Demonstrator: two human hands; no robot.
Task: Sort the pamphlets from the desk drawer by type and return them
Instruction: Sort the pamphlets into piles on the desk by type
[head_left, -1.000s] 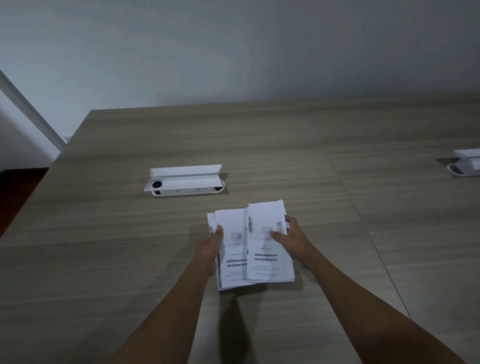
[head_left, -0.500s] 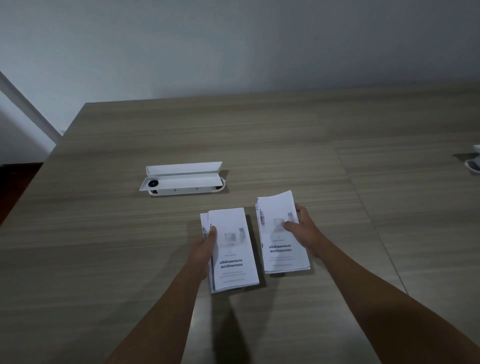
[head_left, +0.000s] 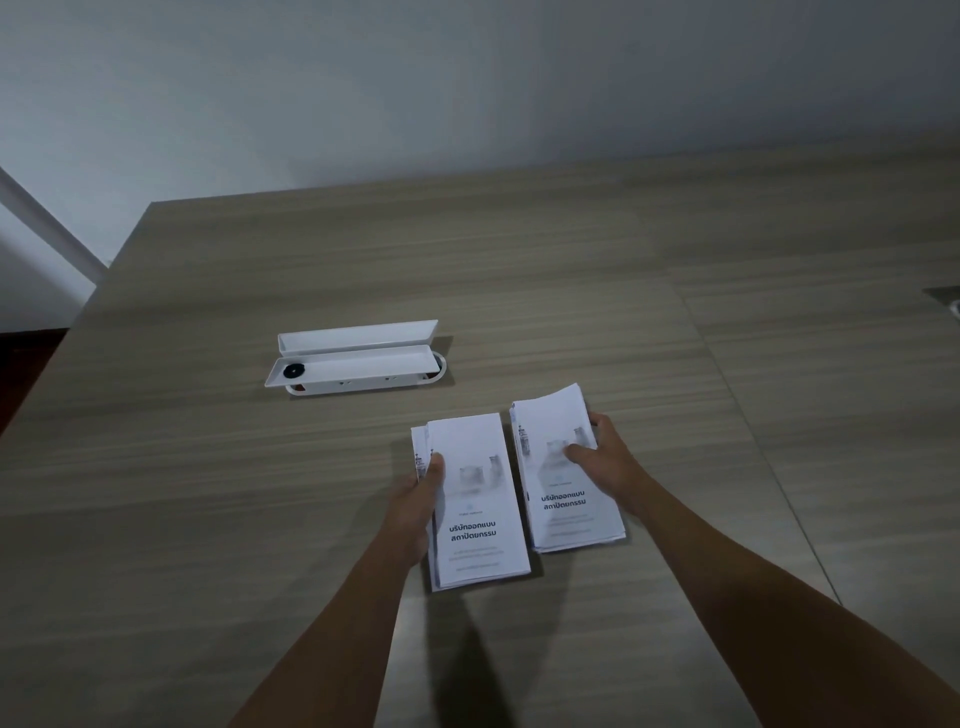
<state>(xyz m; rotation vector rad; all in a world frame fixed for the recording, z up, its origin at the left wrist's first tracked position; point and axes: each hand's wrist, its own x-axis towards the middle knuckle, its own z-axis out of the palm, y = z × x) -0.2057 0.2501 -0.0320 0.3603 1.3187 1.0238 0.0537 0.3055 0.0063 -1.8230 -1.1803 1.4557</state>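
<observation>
While both hands grip | left stack (head_left: 478, 499); right stack (head_left: 563, 467) apparently identical

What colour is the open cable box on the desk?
White, with a black round part at its left end; the cable box shows in the head view.

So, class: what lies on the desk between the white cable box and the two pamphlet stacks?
Nothing. In the head view, only bare desk separates the white cable box from the left stack and right stack.
</observation>
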